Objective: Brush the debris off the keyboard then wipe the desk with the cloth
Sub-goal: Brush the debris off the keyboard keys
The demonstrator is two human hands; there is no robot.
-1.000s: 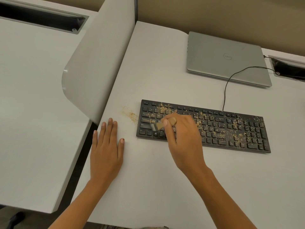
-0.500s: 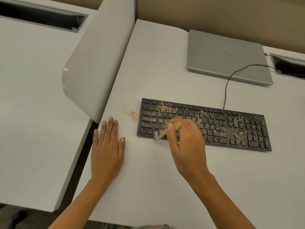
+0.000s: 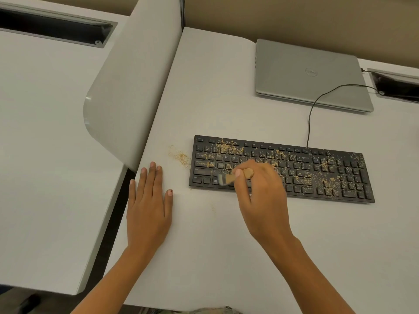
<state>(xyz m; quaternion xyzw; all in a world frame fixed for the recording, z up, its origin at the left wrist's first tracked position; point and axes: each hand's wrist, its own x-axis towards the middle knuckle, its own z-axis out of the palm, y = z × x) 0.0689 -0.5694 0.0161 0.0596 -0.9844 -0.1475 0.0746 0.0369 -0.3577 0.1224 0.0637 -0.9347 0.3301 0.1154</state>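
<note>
My right hand (image 3: pixel 260 196) curls fingers and thumb round the wooden handle of the brush (image 3: pixel 230 178), whose blurred bristles lie on the near-left keys of the keyboard (image 3: pixel 294 173). Tan debris (image 3: pixel 229 148) speckles most of the keyboard, and a small heap of crumbs (image 3: pixel 181 157) lies on the desk (image 3: pixel 215 245) just off the keyboard's left end. My left hand (image 3: pixel 147 207) rests flat, fingers straight, left of the keyboard; a closed laptop (image 3: pixel 310 73) sits beyond the keyboard.

A faint round Dell logo (image 3: pixel 311 72) marks the laptop lid (image 3: pixel 292 87) — keyboard (image 3: pixel 317 173) legends too blurred.
</note>
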